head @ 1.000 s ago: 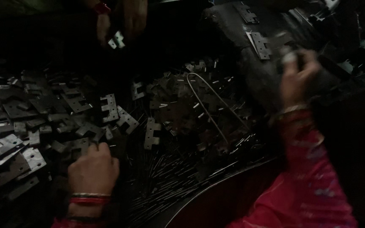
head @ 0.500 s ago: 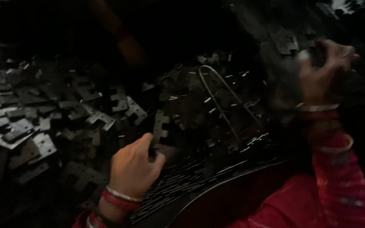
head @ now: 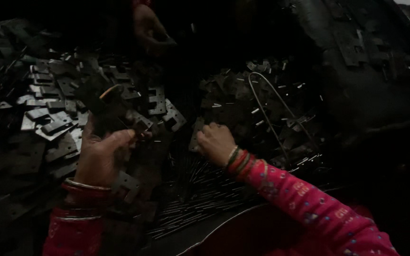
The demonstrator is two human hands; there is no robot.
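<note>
Her left hand (head: 101,154) grips a dark hinge plate (head: 101,106), raised upright; the right hand (head: 216,142), fingers curled, pinches among thin pins (head: 200,189) just beside.

Two own hands in view: left hand (head: 101,156) and right hand (head: 216,142), plus one other person's hand (head: 150,31) above. Dozens of flat metal plates (head: 53,118) beside the left; countless thin pins (head: 200,189) below the right, perhaps hundreds. One bent wire loop (head: 274,106) right of it.
</note>
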